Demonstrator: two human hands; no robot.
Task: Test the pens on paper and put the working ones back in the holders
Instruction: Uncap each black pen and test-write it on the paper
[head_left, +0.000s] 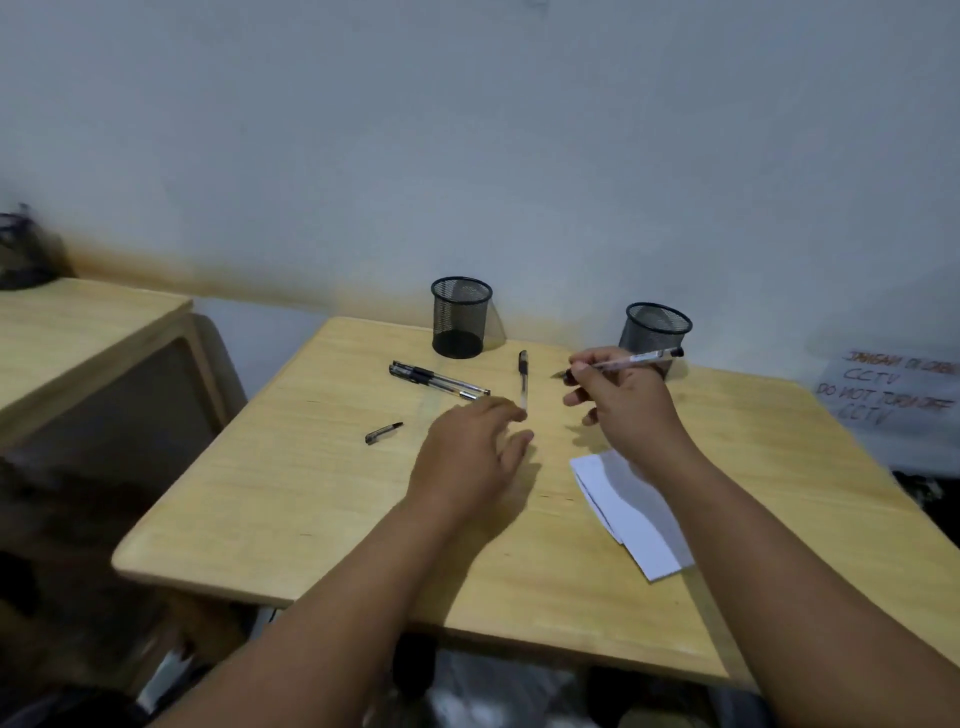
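A light wooden table (291, 499) stands against a pale wall (467, 130). To its left, apart from it, stands a second wooden table (78, 332) of like finish. A dark, blurred object (21, 249) sits at that table's far corner. Low on the wall at right hangs a handwritten paper sign (893, 389) reading in part "DO NOT TURN OFF CCTV".

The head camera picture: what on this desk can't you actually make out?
- Paper: the right forearm covers part of it; any pen marks are too faint to see.
- Two mesh holders: the angle hides their insides.
- Lone pen: the left hand hides its near end, so touching cannot be told.
- Pen held by the right hand: tip blurred.
- Wall sign: blurred, cut off by the right edge.
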